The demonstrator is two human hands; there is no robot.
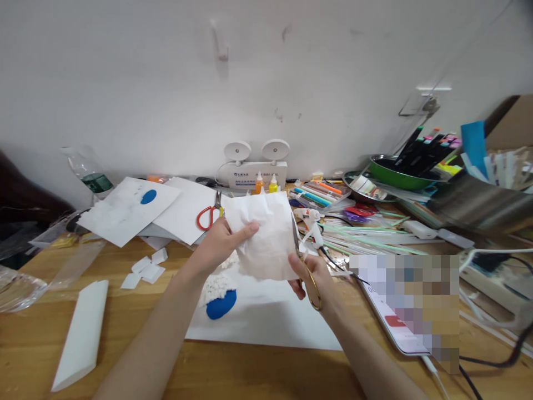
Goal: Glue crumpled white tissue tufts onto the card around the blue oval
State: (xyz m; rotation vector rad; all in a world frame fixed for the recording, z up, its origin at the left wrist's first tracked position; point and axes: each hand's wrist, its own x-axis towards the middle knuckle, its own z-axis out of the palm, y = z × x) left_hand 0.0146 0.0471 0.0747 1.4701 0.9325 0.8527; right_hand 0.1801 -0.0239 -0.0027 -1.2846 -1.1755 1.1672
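My left hand (233, 238) pinches a crinkled sheet of white paper (268, 244) at its left side, thumb on top, and holds it up above the table. Gold-handled scissors (314, 289) are in my right hand (318, 278), their blades along the paper's right edge. Below lies a larger white sheet (275, 322) bearing a blue oval (221, 304) with a white crumbly mass (214, 288) beside it. The held paper hides part of that sheet.
Red-handled scissors (206, 216) lie behind my left hand. A glue gun (310, 225) and a phone (400, 328) are to the right. Small paper pieces (144, 270) and a folded paper (81, 333) lie left. A green bowl (400, 172) holds markers at the back right.
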